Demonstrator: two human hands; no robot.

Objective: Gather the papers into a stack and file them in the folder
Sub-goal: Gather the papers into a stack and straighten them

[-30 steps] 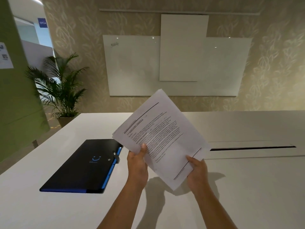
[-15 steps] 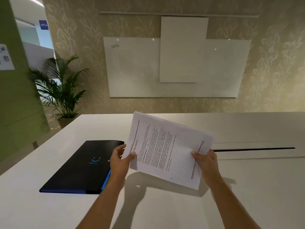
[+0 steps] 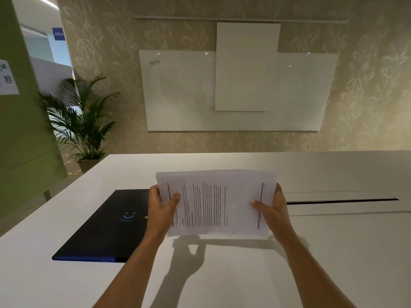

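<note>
Since a moment ago I have turned the papers (image 3: 216, 203) from a slant to level, long edges running side to side, and brought them lower, toward the table (image 3: 333, 252). My left hand (image 3: 161, 210) grips the left short edge, thumb pressed on the printed face and fingers hidden behind. My right hand (image 3: 272, 210) grips the right short edge the same way, thumb lying across the margin. The sheets stand nearly upright, printed side toward me, the text lines running vertically. Their top edges are not quite flush; several sheet edges show slightly staggered along the top. I cannot tell for certain whether the bottom edge touches the table, though the shadow begins right beneath it.

My folder (image 3: 104, 227), dark with a blue edge and a small blue mark on its cover, lies closed and flat on the table near its left edge, just beside my left wrist, which covers part of it. A long narrow slot (image 3: 340, 201) runs across the table toward its right side, behind my right hand.
</note>
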